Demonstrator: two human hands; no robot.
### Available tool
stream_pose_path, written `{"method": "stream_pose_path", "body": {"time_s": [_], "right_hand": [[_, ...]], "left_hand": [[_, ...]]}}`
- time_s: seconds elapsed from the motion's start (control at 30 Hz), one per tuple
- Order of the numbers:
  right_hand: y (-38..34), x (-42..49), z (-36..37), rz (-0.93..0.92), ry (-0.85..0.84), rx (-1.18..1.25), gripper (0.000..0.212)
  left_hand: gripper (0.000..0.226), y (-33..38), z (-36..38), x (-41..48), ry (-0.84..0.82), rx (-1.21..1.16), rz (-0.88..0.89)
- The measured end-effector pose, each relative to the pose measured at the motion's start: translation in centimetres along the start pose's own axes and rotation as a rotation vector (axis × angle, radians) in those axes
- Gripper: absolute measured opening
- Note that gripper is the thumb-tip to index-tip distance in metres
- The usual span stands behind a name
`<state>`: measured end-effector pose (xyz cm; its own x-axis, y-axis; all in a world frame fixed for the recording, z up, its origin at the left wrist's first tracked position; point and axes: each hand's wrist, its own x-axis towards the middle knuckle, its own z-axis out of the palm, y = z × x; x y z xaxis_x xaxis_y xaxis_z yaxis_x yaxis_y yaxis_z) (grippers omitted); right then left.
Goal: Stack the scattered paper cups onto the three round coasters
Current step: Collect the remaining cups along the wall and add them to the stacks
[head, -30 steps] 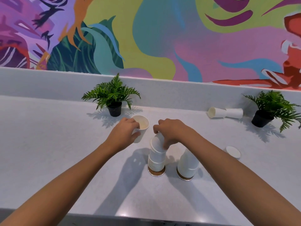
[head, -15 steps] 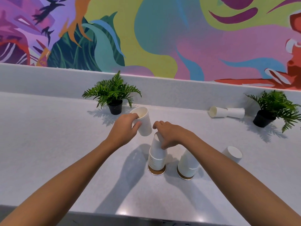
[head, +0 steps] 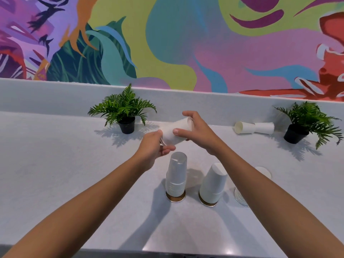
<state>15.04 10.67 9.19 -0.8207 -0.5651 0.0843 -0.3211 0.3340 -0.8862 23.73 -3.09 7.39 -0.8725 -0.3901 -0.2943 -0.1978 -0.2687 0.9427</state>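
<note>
Both hands hold one white paper cup (head: 174, 131) on its side in the air above the counter. My left hand (head: 155, 146) grips its rim end and my right hand (head: 197, 130) grips its base end. Below them an upside-down stack of cups (head: 176, 175) stands on a round brown coaster (head: 175, 198). To its right a second upside-down stack (head: 214, 183) stands on another coaster (head: 208, 202). A third stack (head: 240, 197) further right is mostly hidden behind my right forearm. Two loose cups (head: 254, 127) lie on their sides at the back right.
A small potted fern (head: 124, 112) stands at the back left of the white counter (head: 55, 155), and another fern (head: 305, 121) at the back right. A low white ledge and a painted wall run behind them. The counter's front edge is near my elbows.
My left hand lifted the cup off the counter and tipped it on its side. My right hand left the top of the left stack and rose to take the cup's base end.
</note>
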Motion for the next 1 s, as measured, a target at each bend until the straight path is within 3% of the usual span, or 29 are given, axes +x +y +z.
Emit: {"method": "stream_pose_path", "body": {"time_s": [0.13, 0.27, 0.4, 0.53, 0.77, 1.0], "right_hand": [[-0.2, -0.2, -0.4, -0.017, 0.088, -0.067, 0.073], [-0.2, -0.3, -0.6, -0.049, 0.153, -0.159, 0.072], [-0.5, -0.4, -0.3, -0.093, 0.158, -0.281, 0.075], [-1.0, -0.9, 0.8, -0.169, 0.079, -0.405, 0.074], [-0.2, -1.5, 1.5, -0.166, -0.14, -0.545, 0.069], [1.4, -2.1, 1.7, -0.126, -0.287, -0.619, 0.056]], "left_hand": [[0.029, -0.3, 0.4, -0.7, -0.093, -0.071, -0.197], [0.025, -0.5, 0.4, -0.5, -0.058, 0.254, -0.088], [0.077, -1.2, -0.1, -0.3, -0.058, 0.633, 0.144], [0.097, -2.0, 0.5, -0.4, -0.163, 0.706, 0.306], [0.094, -4.5, -0.6, 0.6, -0.156, 0.796, 0.29], [0.07, -7.2, -1.3, 0.6, -0.148, 0.943, 0.279]]}}
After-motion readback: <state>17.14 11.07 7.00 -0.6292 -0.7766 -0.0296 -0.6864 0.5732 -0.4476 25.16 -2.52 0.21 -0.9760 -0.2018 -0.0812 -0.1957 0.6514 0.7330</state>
